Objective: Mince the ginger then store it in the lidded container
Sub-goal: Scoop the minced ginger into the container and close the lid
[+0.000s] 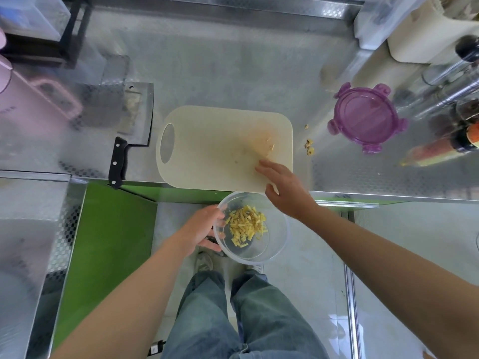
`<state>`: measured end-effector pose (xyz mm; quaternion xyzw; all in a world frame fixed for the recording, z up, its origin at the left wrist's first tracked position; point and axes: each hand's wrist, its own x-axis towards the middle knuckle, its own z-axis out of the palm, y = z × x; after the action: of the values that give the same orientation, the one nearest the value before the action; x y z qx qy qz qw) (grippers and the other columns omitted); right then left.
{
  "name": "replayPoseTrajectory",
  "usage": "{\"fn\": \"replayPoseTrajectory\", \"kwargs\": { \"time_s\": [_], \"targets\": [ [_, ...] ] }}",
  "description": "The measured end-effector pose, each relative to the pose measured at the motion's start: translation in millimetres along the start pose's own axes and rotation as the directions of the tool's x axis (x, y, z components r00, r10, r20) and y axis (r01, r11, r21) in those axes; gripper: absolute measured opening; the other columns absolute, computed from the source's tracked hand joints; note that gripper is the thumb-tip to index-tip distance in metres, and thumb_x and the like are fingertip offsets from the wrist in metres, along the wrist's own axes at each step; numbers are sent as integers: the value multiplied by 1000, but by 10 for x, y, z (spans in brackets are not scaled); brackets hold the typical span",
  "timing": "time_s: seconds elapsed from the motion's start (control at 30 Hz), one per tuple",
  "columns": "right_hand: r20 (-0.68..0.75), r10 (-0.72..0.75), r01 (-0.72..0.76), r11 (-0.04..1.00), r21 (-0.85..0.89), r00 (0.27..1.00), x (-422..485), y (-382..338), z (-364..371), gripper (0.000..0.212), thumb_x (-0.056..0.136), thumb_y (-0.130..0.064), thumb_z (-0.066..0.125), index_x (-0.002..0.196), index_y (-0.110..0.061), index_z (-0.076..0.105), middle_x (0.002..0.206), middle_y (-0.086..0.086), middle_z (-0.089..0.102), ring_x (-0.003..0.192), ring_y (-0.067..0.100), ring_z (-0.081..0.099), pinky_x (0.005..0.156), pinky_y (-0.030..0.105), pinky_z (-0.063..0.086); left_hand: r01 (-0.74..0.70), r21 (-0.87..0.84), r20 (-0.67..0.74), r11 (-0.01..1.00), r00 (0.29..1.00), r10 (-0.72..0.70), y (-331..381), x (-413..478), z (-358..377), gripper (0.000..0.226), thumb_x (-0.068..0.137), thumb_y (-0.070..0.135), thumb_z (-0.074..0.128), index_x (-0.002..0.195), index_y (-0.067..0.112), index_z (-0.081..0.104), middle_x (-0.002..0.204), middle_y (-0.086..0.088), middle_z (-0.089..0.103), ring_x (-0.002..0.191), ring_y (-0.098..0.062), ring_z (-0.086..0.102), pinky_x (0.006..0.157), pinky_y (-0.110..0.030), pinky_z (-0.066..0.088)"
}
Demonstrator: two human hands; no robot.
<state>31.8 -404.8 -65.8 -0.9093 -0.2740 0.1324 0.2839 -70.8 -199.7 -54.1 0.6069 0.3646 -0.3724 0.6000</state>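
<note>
**While a bowl (pixel 277 237) is held at the surface (pixel 233 73) edge, cut ginger (pixel 246 226) lies inside it**

Where the view begins, nearest the camera, jeans (pixel 233 320) are seen from above, over a pale floor. Just beyond them the clear bowl is held in the air, below and just in front of the metal surface's near edge. It is gripped at its left rim by the left hand (pixel 204 229), whose fingers are curled round the rim. Yellow strips and bits of ginger are heaped on the bowl's bottom.

Above the bowl, the right hand (pixel 285 187) is laid palm down on the near right corner of the board (pixel 215 146), with its fingers straight and nothing held. A few ginger bits are left on the board, just beyond the fingertips. The board overhangs the edge slightly, its handle hole to the left.

Left of the board a cleaver (pixel 129 125) is laid flat, its black handle toward the edge. Right of the board a few scraps (pixel 309 146) are scattered on the surface. Farther right, well apart from the bowl, a purple lid (pixel 366 117) is set down. Bottles (pixel 464 138) are seen at the far right, partly blurred.
</note>
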Motion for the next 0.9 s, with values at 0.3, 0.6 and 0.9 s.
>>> {"fn": "replayPoseTrajectory", "kwargs": {
  "time_s": [0.3,0.6,0.9],
  "targets": [
    [-34,34,-36,997,-63,999,-448,-59,158,55,87,-7,54,141,-6,43,153,16,31,141,32,31,114,50,30,-39,10,2,999,999,39,-15,-6,46,31,97,24,42,126,25,53,114,-8,63,96,-28,67,75,-51,59],
    [79,-103,94,990,109,992,-564,-222,191,49,88,-1,51,135,-14,51,148,4,41,132,20,43,108,29,37,-57,21,9,998,998,56,-33,-9,71,32,97,25,40,127,26,50,112,-8,64,94,-27,68,73,-46,60],
    [-42,150,-150,989,-2,988,285,19,51,64,89,-15,55,149,-8,31,158,14,22,146,29,20,118,40,19,-20,-3,8,1000,1000,20,-10,16,40,34,97,26,44,129,26,53,113,-8,64,94,-27,69,68,-43,60]
  ]
}}
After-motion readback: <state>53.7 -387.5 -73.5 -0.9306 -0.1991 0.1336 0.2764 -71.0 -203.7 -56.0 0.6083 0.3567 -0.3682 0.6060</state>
